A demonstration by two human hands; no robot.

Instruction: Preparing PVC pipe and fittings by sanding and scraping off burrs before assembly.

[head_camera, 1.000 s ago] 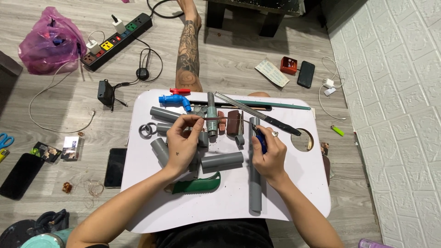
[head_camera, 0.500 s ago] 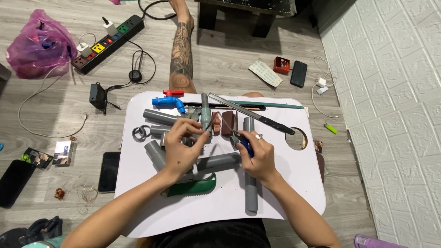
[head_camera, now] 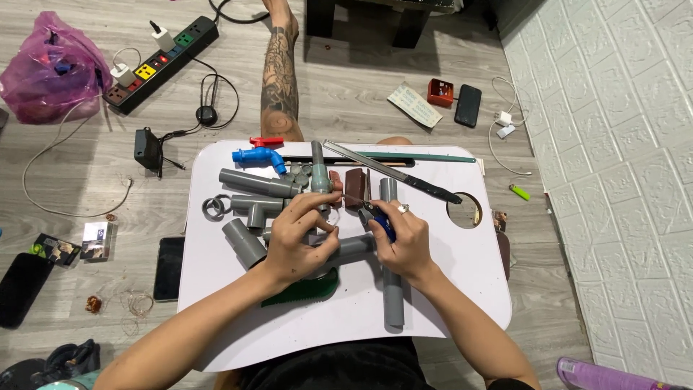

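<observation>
My left hand (head_camera: 303, 235) is over the middle of the white lap table (head_camera: 462, 289), its fingers pinching a small thin piece next to a grey pipe fitting (head_camera: 321, 177). My right hand (head_camera: 401, 242) is closed on a blue-handled tool (head_camera: 382, 224), whose tip points at what the left fingers hold. A ring shows on the right hand. Under both hands lies a grey pipe piece (head_camera: 354, 247), and a long grey pipe (head_camera: 392, 289) runs toward me. A green-handled saw (head_camera: 307, 291) sticks out below my left wrist.
Grey pipes (head_camera: 256, 183), a blue tap (head_camera: 254, 158), rings (head_camera: 215, 209), brown blocks (head_camera: 356, 187) and a long blade (head_camera: 393, 172) crowd the table's far half. A tattooed leg (head_camera: 280, 72), a power strip (head_camera: 162, 61), phones (head_camera: 467, 105) and a pink bag (head_camera: 50, 68) lie on the wooden floor.
Both hands have drawn closer together over the table's middle, and the blue-handled tool's tip now meets the left fingers. The view has shifted slightly.
</observation>
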